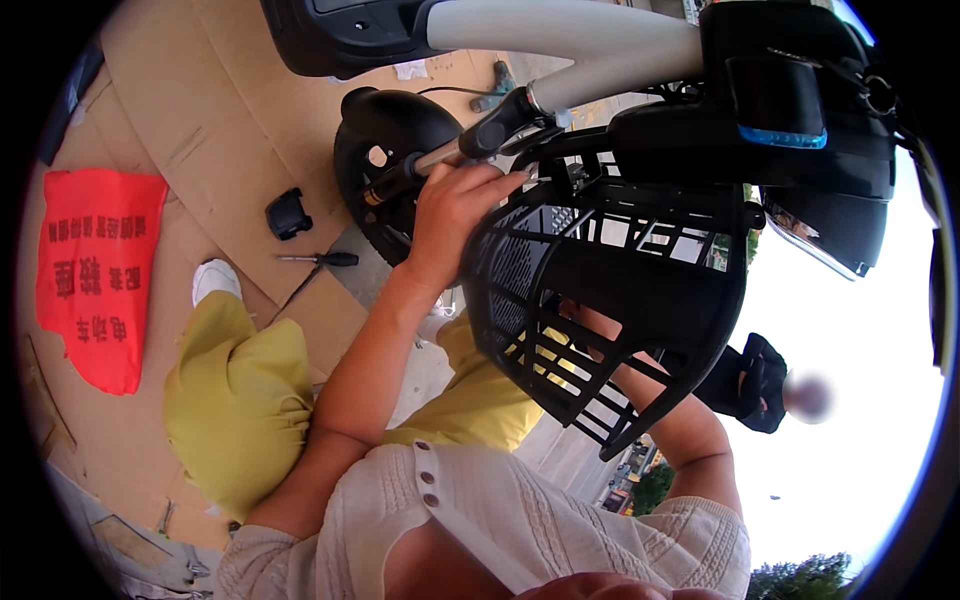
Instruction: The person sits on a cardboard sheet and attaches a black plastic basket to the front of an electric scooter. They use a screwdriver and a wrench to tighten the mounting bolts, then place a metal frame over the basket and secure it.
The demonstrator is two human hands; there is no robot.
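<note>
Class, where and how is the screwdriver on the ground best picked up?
Probably by its thick black handle, from above and from the wheel side. The screwdriver lies down, its handle end toward the wheel and nearer the left hand, while the slim shaft offers less to grip.

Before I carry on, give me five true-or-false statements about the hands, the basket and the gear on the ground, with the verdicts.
1. The basket is black, with open slats. True.
2. The left hand is down by the screwdriver. False: it is at the basket's edge, beside the silver fork tube.
3. The right hand shows partly through an opening in the basket. True.
4. The printed sheet on the cardboard is green. False: it is red.
5. The screwdriver lies near a small black part. True.
</note>
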